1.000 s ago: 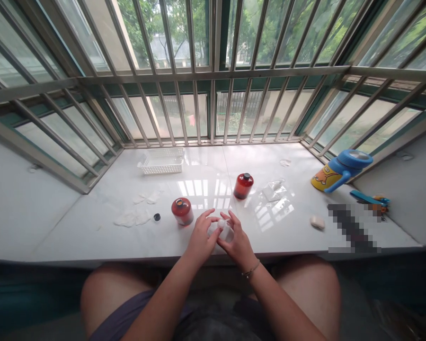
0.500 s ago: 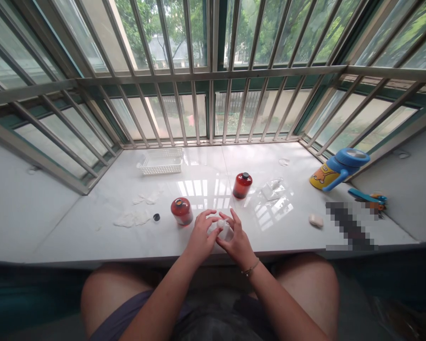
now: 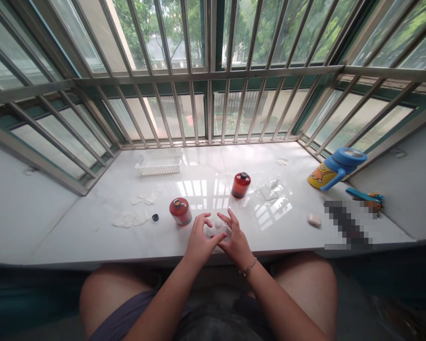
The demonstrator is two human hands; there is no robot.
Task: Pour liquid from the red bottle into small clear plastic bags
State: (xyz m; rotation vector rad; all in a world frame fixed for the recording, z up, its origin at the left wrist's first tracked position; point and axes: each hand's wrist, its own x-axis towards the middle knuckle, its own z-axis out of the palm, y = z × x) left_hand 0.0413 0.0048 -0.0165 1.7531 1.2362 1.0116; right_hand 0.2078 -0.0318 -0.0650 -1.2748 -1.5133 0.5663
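My left hand and my right hand curve around a small clear plastic piece with a whitish rounded part, low over the front of the counter. Both thumbs come together at its near side, and the index fingers arch above it. Its lower part is hidden behind the thumbs. Just left of my left hand stands a red translucent bottle with an uncapped neck. A second red bottle, wearing a black cap, stands beyond my right hand. A loose black cap lies left of the uncapped bottle.
Crumpled white tissue lies at left, a white perforated basket behind it. Clear plastic packaging is right of the capped bottle. Farther right are a pale soap-like block, a blue-yellow cup and blue-orange tools. Window bars line the back.
My fingers have shifted around the clear piece: the left fingertips have drawn back from its top, and the thumbs now meet at its near side. The bottles stay put.
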